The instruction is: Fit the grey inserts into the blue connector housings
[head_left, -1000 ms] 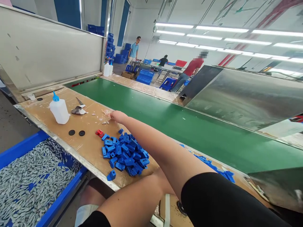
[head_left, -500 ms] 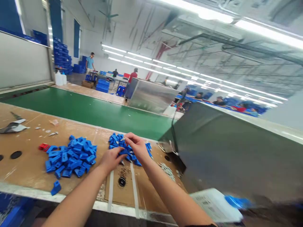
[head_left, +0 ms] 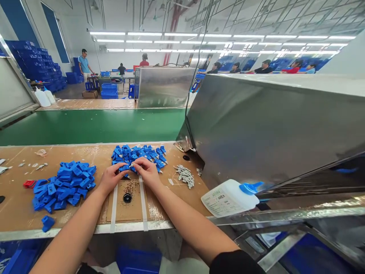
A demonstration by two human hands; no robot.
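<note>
Between the thumb and fingers of my left hand is a small blue plastic part. Opposite it, my right hand pinches a small pale grey piece at the blue part's right end; whether the two touch is hard to make out. Just behind my hands spreads a pile of blue parts with pale tips. A bigger heap of blue parts lies to the left, with one loose blue part near the table edge. Several pale grey pieces lie heaped on the right.
A white bottle with a blue cap lies tilted at the right beside a large metal housing. Beyond the brown worktable runs a green conveyor belt. A red part lies at left. Other people are far off.
The view has levelled and swung right, bringing the whole bottle into sight. My hands have come together, with the pale grey piece now at the end of the blue part.
</note>
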